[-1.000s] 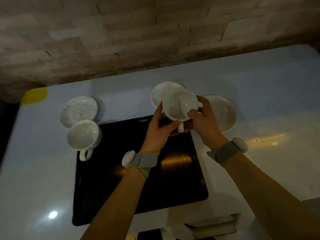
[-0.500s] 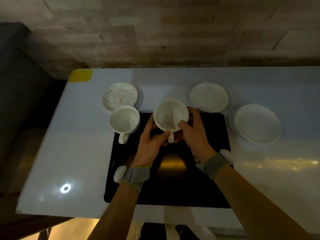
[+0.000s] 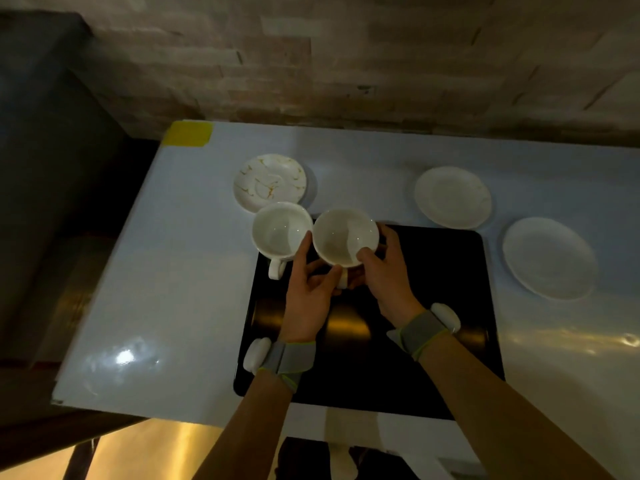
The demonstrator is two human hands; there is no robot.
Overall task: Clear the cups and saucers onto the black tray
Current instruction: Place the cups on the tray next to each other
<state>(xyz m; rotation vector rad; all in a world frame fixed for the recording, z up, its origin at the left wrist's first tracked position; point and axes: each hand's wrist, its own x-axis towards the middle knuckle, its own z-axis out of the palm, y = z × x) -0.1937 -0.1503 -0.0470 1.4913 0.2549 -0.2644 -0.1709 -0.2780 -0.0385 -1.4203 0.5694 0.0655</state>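
Observation:
Both hands hold a white cup (image 3: 343, 235) over the far left corner of the black tray (image 3: 433, 289). My left hand (image 3: 310, 292) grips its near left side; my right hand (image 3: 384, 271) wraps its right side, with the handle between them. A second white cup (image 3: 280, 232) stands at the tray's left corner, touching the held one, handle towards me. A gold-veined saucer (image 3: 270, 181) lies behind it. Two plain white saucers rest on the table: one (image 3: 452, 197) beyond the tray, another (image 3: 549, 258) to its right.
The white table (image 3: 180, 271) ends at the left and near edges, with a dark drop beyond. A yellow tape patch (image 3: 188, 133) marks the far left corner. A brick wall (image 3: 346, 64) runs along the back.
Both hands have carried the cup from over the far saucers leftwards and down to the tray's far left corner, beside the other cup. The camera view has shifted left.

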